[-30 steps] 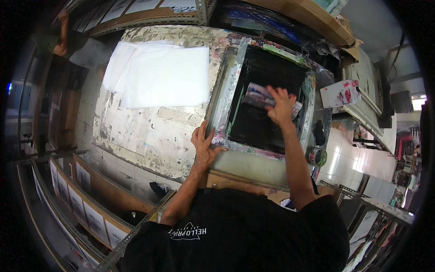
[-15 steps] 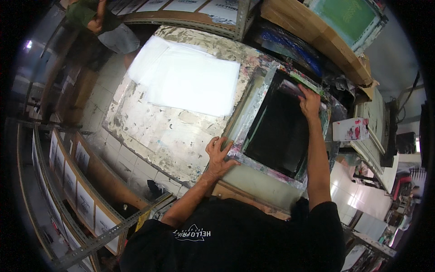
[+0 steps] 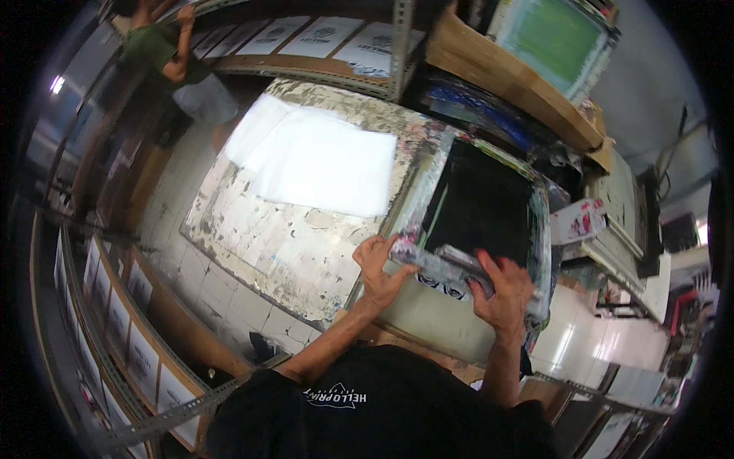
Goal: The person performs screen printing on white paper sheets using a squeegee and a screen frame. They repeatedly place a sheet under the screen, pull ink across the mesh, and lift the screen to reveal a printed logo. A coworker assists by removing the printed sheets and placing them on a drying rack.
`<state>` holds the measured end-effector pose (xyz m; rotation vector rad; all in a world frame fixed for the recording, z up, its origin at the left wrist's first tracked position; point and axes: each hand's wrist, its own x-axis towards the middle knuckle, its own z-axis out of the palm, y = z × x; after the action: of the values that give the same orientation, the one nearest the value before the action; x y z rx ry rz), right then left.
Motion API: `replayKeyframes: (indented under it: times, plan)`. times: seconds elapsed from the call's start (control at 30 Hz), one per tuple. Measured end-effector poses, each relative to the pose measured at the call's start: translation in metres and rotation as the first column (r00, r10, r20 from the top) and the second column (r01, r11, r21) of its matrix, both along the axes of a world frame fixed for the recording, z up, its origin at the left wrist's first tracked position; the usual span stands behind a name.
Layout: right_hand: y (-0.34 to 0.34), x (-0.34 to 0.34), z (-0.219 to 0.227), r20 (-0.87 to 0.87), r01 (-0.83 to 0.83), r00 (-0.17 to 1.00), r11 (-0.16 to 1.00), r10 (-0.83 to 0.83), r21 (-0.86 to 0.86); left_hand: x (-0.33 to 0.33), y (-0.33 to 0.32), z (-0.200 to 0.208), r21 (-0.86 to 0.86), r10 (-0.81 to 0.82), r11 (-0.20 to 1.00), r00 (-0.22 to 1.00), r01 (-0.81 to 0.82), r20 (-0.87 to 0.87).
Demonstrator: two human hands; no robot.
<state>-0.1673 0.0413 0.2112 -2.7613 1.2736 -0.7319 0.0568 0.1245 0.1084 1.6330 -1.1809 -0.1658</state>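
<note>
A silk-screen frame (image 3: 428, 183) with paint-stained edges and a dark black mesh lies at the right part of the table. My left hand (image 3: 380, 269) grips its near left corner, thumb on the near edge. At the near end of the mesh, my right hand (image 3: 502, 294) is closed around a greyish squeegee (image 3: 457, 254), slightly blurred and partly covered by the fingers. Black printed marks (image 3: 440, 286) show on the pale surface just below the frame's near edge. Left of the frame lies a pile of white sheets (image 3: 329, 164).
The table (image 3: 283, 249) is stained with paint. Racks (image 3: 149, 321) with printed sheets stand at the left, another shelf (image 3: 306, 61) at the back. A cardboard piece (image 3: 505, 73) and a green screen (image 3: 554, 42) lean behind. Another person (image 3: 180, 76) stands far left.
My right hand has drawn the squeegee from the far end of the mesh to the near end. My left hand stays at the frame's corner. The view has shifted slightly.
</note>
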Motion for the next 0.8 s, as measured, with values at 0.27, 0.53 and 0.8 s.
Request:
replayKeyframes:
  times: [0.27, 0.53, 0.8]
  plan:
    - [-0.104, 0.003, 0.096, 0.129, -0.036, 0.991, 0.996, 0.046, -0.080, 0.015, -0.070, 0.004, 0.048, -0.084, 0.994, 0.959, 0.101, -0.270]
    - [-0.162, 0.012, 0.142, 0.146, 0.005, 0.989, 0.990, 0.015, -0.141, -0.004, -0.053, -0.115, 0.285, 0.079, 0.950, 0.980, -0.130, 0.183]
    - [-0.173, 0.010, 0.141, 0.155, -0.003, 0.987, 0.985, 0.030, -0.172, 0.047, -0.058, -0.085, 0.096, 0.225, 0.974, 0.837, -0.205, -0.499]
